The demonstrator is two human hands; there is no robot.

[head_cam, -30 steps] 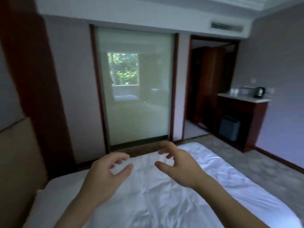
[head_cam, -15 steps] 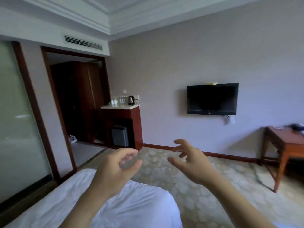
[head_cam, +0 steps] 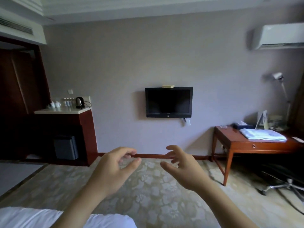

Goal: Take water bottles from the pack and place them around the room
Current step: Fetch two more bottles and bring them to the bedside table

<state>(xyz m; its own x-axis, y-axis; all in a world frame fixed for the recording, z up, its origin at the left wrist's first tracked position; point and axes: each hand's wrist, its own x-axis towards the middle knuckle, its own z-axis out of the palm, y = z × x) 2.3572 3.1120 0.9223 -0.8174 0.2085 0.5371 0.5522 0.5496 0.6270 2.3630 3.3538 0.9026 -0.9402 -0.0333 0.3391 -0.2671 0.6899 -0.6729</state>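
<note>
My left hand (head_cam: pixel 111 170) and my right hand (head_cam: pixel 182 167) are raised side by side in front of me, fingers curled and apart, holding nothing. Small water bottles (head_cam: pixel 67 102) stand in a row at the back of the white counter (head_cam: pixel 62 111) at the left, beside a black kettle (head_cam: pixel 79 102). No bottle pack is in view.
A white bed corner (head_cam: pixel 49 218) lies below my arms. A dark TV (head_cam: pixel 169 102) hangs on the far wall. A wooden desk (head_cam: pixel 246 143) with folded towels (head_cam: pixel 263 134) stands at the right, a chair base (head_cam: pixel 283 185) beneath it. A mini fridge (head_cam: pixel 65 147) sits under the counter. Patterned carpet lies between.
The view has swung right, from the glass panel and doorway to the TV wall and desk. Both hands kept their raised, curled pose and stay empty.
</note>
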